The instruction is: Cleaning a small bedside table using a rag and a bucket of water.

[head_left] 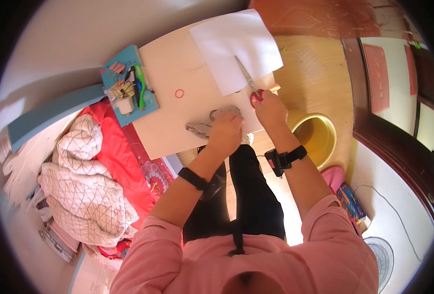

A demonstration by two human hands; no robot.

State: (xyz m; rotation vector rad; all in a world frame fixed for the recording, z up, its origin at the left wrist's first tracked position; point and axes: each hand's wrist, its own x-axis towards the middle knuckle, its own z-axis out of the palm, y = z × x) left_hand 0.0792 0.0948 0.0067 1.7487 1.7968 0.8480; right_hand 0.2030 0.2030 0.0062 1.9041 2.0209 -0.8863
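Observation:
My right hand point(270, 109) grips red-handled scissors point(249, 81) whose blades lie across a white sheet of paper point(236, 46) on a pale wooden table point(173, 115). My left hand point(225, 131) rests closed on a grey, patterned piece of paper or cloth point(202, 126) near the table's front edge. Both wrists wear black bands. The scissor tips point up and left onto the sheet.
A teal tray point(128, 85) with clips, a green pen and small items sits at the table's left edge; a red rubber band point(179, 93) lies nearby. A yellow bin point(317, 132) stands on the floor to the right. Red bedding and a white quilt point(87, 186) lie left.

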